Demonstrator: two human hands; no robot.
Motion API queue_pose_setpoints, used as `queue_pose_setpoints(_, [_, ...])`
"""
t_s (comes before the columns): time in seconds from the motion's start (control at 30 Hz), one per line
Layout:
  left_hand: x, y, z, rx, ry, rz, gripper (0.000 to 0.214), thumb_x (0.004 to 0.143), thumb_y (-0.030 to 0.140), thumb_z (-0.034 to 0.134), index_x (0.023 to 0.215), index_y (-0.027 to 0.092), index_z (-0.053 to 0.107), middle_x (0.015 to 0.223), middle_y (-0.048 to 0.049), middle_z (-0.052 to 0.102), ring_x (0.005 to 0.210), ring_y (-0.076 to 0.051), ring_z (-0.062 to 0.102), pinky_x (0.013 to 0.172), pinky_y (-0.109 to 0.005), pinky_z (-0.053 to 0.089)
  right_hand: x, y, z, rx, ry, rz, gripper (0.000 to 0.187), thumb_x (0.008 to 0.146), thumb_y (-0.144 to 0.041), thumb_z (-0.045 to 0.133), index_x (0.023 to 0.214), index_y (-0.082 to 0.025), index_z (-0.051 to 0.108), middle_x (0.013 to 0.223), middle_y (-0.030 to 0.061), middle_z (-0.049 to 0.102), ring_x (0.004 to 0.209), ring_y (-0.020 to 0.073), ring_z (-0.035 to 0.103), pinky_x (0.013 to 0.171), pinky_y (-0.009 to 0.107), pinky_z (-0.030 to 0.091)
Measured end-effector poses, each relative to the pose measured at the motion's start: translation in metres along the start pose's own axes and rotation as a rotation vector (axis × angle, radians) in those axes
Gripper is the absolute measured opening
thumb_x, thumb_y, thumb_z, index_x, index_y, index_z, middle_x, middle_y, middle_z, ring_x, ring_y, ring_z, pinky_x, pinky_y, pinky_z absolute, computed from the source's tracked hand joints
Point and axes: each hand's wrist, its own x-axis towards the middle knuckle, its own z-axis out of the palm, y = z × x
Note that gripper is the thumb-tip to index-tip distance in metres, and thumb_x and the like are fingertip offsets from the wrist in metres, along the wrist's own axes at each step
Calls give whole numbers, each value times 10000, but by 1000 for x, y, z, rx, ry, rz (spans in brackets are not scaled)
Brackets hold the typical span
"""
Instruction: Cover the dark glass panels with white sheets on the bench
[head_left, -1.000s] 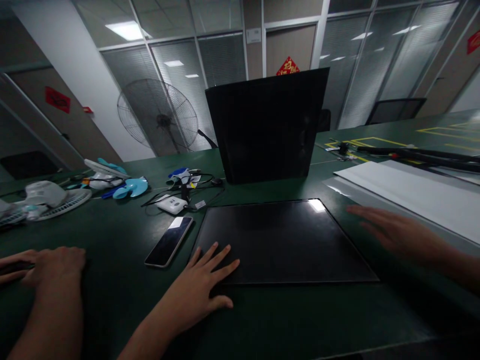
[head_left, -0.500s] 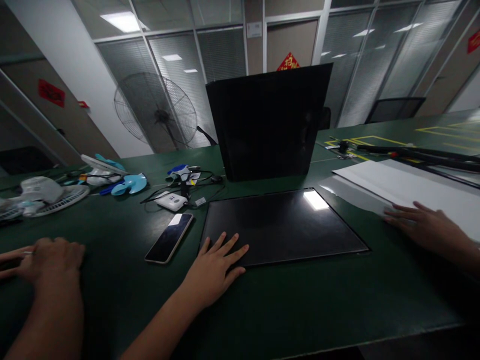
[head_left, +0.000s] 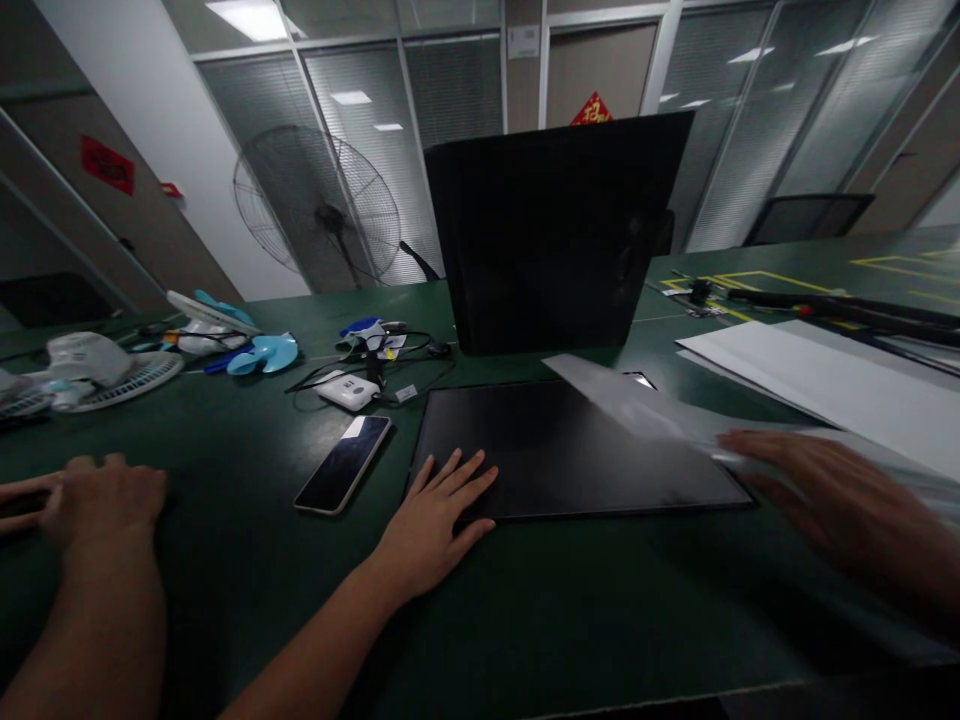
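Observation:
A flat dark screen panel [head_left: 525, 440] lies on the green table. My left hand [head_left: 439, 510] rests on its near left corner with fingers spread, holding nothing. On the right, my right hand [head_left: 840, 500], blurred by motion, grips the edge of a thin translucent sheet [head_left: 637, 405]. That sheet is lifted and slants over the panel's right part, its far corner reaching past the panel's back edge. Left of the panel lies a phone [head_left: 345, 465]. Behind the panel stands an upright black panel [head_left: 555, 240].
White sheets [head_left: 832, 375] lie at right, with dark strips [head_left: 840, 303] behind. A white device [head_left: 347, 390] with cables is at back left, near blue fan blades [head_left: 264, 354] and white fan parts [head_left: 90, 365]. Another person's hand [head_left: 105, 500] rests at far left.
My right hand has taken the translucent sheet from the table beside the white sheets and brought it leftward over the panel. My left hand stays on the panel; the view has shifted slightly.

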Motion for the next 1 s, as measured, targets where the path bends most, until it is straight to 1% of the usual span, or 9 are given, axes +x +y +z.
queue_pose_setpoints(0.1, [-1, -3, 4, -127, 320, -98, 708, 1027, 561, 499, 1628, 248, 293, 1738, -128, 204, 1591, -332, 244, 1257, -603, 286, 21, -36, 10, 98, -64, -226, 385, 1059, -415, 406, 1366, -309, 611, 1407, 52, 601, 1268, 251, 584, 1018, 483, 529])
queue_pose_setpoints(0.17, [-3, -6, 5, -197, 564, -165, 713, 1035, 588, 451, 1608, 192, 299, 1723, -173, 218, 1584, -339, 257, 1252, -596, 292, 36, -52, 18, 160, -184, -245, 392, 1055, -449, 409, 1342, -327, 648, 1414, 47, 599, 1274, 288, 584, 994, 546, 542])
queue_pose_setpoints(0.23, [-6, -12, 5, -249, 688, -190, 684, 1042, 613, 403, 1578, 193, 352, 1689, -172, 301, 1566, -339, 295, 1257, -592, 272, 51, -65, 26, 247, -333, -236, 395, 1046, -465, 433, 1351, -342, 651, 1435, 37, 590, 1308, 310, 566, 1047, 624, 503])
queue_pose_setpoints(0.4, [-11, -28, 1, -457, 590, -270, 684, 1025, 685, 369, 1497, 212, 515, 1586, -147, 488, 1493, -348, 426, 1246, -583, 291, 73, -88, 30, 488, -595, -167, 483, 1042, -482, 445, 1508, -380, 524, 1590, 13, 445, 1473, 309, 412, 1222, 672, 308])
queue_pose_setpoints(0.5, [-12, -33, 2, -629, 546, -364, 738, 989, 720, 436, 1532, 222, 489, 1602, -140, 477, 1455, -364, 480, 1225, -575, 338, 77, -90, 30, 591, -618, -167, 501, 1054, -479, 417, 1544, -392, 474, 1626, 2, 392, 1521, 277, 339, 1280, 634, 204])
queue_pose_setpoints(0.63, [-12, -36, 5, -834, 634, -388, 751, 1007, 742, 330, 1547, 239, 472, 1641, -119, 427, 1454, -357, 489, 1225, -549, 358, 82, -87, 33, 662, -614, -198, 492, 1062, -485, 389, 1536, -393, 482, 1622, 4, 394, 1527, 251, 319, 1299, 601, 124])
queue_pose_setpoints(0.8, [-12, -32, 0, -796, 541, -323, 866, 948, 794, 401, 1603, 229, 378, 1664, -151, 383, 1447, -397, 490, 1159, -560, 452, 99, -100, 37, 574, -533, -170, 535, 993, -619, 483, 1446, -352, 581, 1464, 83, 505, 1352, 296, 462, 1191, 610, 312])
queue_pose_setpoints(0.9, [-11, -28, -4, -574, 440, -350, 839, 926, 677, 593, 1614, 258, 359, 1661, -148, 390, 1454, -386, 486, 1178, -581, 428, 108, -113, 42, 489, -500, -170, 565, 979, -659, 481, 1494, -434, 526, 1390, 99, 509, 1283, 315, 471, 1087, 596, 399])
queue_pose_setpoints(1.0, [-10, -27, -5, -319, 362, -342, 769, 873, 519, 719, 1560, 288, 462, 1656, -120, 403, 1493, -383, 434, 1204, -613, 381, 111, -123, 47, 455, -465, -153, 566, 978, -677, 463, 1490, -446, 536, 1387, 111, 497, 1283, 325, 466, 1089, 600, 393])
